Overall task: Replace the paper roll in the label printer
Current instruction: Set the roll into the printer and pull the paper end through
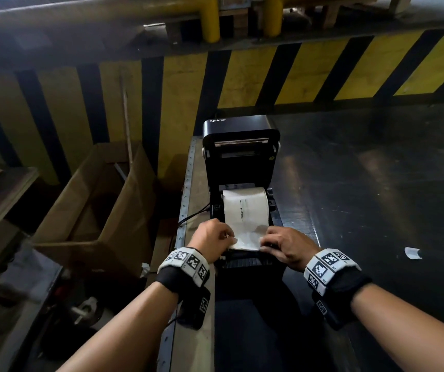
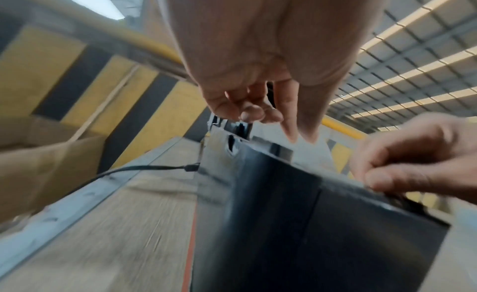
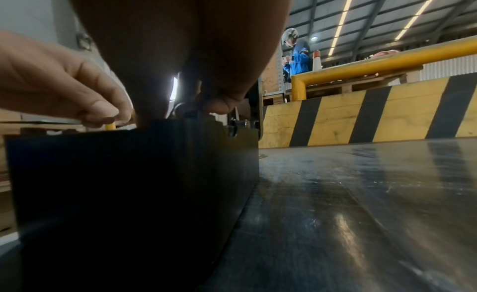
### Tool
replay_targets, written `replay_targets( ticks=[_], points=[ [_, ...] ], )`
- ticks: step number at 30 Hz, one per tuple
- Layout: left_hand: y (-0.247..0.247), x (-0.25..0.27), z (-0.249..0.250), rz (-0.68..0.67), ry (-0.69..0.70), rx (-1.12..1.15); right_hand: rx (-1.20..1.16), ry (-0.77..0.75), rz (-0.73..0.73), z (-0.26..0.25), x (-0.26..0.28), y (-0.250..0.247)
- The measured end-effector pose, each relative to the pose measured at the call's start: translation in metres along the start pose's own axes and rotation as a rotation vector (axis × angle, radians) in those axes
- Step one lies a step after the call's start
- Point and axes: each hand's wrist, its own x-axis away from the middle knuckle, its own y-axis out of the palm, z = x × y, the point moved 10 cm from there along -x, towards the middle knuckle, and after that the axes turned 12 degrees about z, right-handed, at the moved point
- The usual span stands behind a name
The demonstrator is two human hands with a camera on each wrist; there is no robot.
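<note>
Now pinching the loose paper end [image 1: 245, 242] with both grips, one at each side. Holding its left corner with the left grip [image 1: 211, 237], thumb and finger tight together on it. Holding its right edge with the right grip [image 1: 286, 244], fingers curled down and clamped on the paper too. Keeping both grips close together, right over the front lip of the label printer [image 1: 238, 167].

Can see the paper roll [image 1: 245, 208] just past the grips, sitting down in the open printer. Can see white paper running from the roll straight to the grips. Can see the black lid [image 1: 239, 130] standing up past the roll, well beyond the grips.

Can see the printer resting on the dark, shiny tabletop [image 1: 376, 183], which spreads out wide to the right of the right grip. Can spot a small white scrap [image 1: 412, 253] lying there, well apart from that grip.

Can see a black cable [image 1: 191, 217] just beyond the left grip, going to the printer's side. Can see an open cardboard box [image 1: 103, 210] farther out past the left grip, lower down. Can see a yellow and black striped wall [image 1: 322, 71] far beyond both grips.
</note>
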Motion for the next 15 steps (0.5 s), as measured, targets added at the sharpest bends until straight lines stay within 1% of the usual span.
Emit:
replay_targets(
  ticks=[1, 3, 5, 6, 7, 9, 11, 15],
  points=[
    [-0.007, -0.002, -0.009, 0.049, -0.065, 0.049, -0.037, 0.023, 0.016, 0.002, 0.001, -0.003],
    [-0.018, -0.004, -0.027, 0.105, -0.183, 0.105, -0.104, 0.109, 0.111, 0.010, -0.003, -0.016],
    [-0.017, -0.006, -0.036, 0.080, -0.244, 0.130, -0.123, 0.264, 0.242, 0.032, -0.009, -0.032],
    [-0.014, -0.007, -0.037, 0.055, -0.253, 0.140, -0.114, 0.346, 0.267, 0.043, -0.011, -0.036],
    [-0.012, -0.009, -0.037, 0.030, -0.257, 0.149, -0.110, 0.418, 0.250, 0.053, -0.012, -0.034],
    [-0.005, -0.012, -0.034, -0.015, -0.254, 0.159, -0.139, 0.489, 0.180, 0.061, -0.015, -0.025],
    [-0.003, -0.014, -0.030, -0.030, -0.246, 0.148, -0.159, 0.499, 0.149, 0.058, -0.019, -0.020],
    [-0.001, -0.015, -0.028, -0.030, -0.247, 0.118, -0.171, 0.503, 0.168, 0.057, -0.023, -0.018]
  ],
)
